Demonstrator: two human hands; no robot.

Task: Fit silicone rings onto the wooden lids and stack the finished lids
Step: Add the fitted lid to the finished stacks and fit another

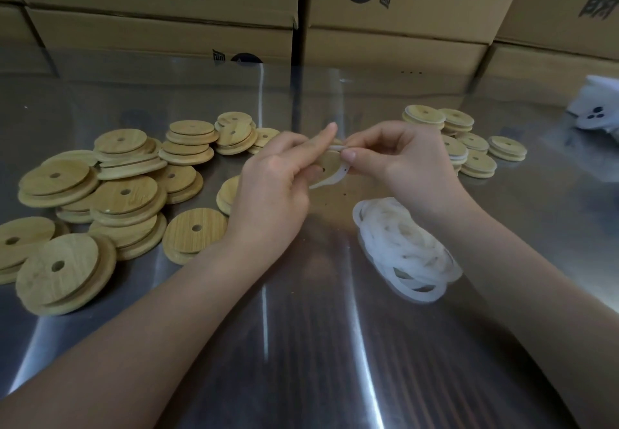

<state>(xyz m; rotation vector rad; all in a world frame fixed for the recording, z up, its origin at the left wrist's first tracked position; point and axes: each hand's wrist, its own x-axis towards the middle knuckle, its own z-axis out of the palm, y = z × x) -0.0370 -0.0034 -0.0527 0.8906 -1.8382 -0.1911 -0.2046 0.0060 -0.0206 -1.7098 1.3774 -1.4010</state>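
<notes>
Fitting ring (337, 175) onto lid (330, 161).
My left hand (278, 174) grips the lid just beyond the ring pile (402, 247); my right hand (402, 157) pinches the ring at its rim. Bare lids (117, 194) lie left of the pile, finished stacks (469, 147) beyond it.

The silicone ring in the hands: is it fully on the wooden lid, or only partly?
Only partly on. The right hand pinches the silicone ring at the top of the wooden lid; its lower part hangs loose.
</notes>
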